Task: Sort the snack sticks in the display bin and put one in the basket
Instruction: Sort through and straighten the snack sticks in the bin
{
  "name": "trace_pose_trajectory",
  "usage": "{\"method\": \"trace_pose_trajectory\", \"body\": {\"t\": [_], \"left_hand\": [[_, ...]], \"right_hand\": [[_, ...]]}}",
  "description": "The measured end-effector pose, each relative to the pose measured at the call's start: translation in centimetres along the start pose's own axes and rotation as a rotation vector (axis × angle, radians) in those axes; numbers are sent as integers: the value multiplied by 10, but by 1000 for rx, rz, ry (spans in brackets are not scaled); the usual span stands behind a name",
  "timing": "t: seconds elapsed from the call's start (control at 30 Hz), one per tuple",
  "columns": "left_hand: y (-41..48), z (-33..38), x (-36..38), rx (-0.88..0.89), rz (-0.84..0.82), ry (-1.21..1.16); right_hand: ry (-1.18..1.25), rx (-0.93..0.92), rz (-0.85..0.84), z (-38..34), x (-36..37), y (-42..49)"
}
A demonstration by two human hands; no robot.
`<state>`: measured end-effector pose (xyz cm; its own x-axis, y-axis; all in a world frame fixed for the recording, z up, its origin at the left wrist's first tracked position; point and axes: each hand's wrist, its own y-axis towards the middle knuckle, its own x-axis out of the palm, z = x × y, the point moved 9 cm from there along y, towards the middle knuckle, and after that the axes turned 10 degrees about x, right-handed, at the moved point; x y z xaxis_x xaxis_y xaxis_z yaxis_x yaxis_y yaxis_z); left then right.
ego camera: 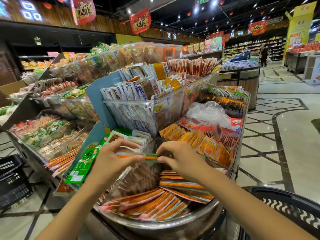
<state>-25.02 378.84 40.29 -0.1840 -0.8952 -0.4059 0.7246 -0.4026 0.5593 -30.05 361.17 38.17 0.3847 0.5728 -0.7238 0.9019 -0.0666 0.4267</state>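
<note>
I'm in a supermarket aisle with a pale tiled floor point(277, 118). Tiered shelves point(72, 94) of packeted snacks rise toward the upper left. One round, metal-rimmed display bin point(155, 224) stands at lower centre, and one black basket point(284, 205) sits at lower right. Snack sticks point(155, 203) lie in the bin in two fans, too many to count. My left hand point(110, 158) and right hand point(180, 158) meet mid-frame above the bin. My fingers point(126, 143) pinch the ends of what looks like one orange-and-green stick point(149, 156), its long axis level, running left to right.
</note>
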Motion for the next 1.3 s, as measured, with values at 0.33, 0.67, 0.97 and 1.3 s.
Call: {"method": "trace_pose_trajectory", "body": {"t": [0.33, 0.67, 0.97, 1.3], "left_hand": [[-12, -36, 43, -65, -133, 57], [-19, -40, 95, 76, -286, 240], [-9, -41, 85, 203, -272, 545], [2, -64, 125, 250, -409, 778]], "right_hand": [[565, 339, 95, 35, -3, -1], [720, 393, 217, 53, -32, -7], [569, 405, 312, 75, -73, -11], [277, 418, 321, 101, -68, -40]]}}
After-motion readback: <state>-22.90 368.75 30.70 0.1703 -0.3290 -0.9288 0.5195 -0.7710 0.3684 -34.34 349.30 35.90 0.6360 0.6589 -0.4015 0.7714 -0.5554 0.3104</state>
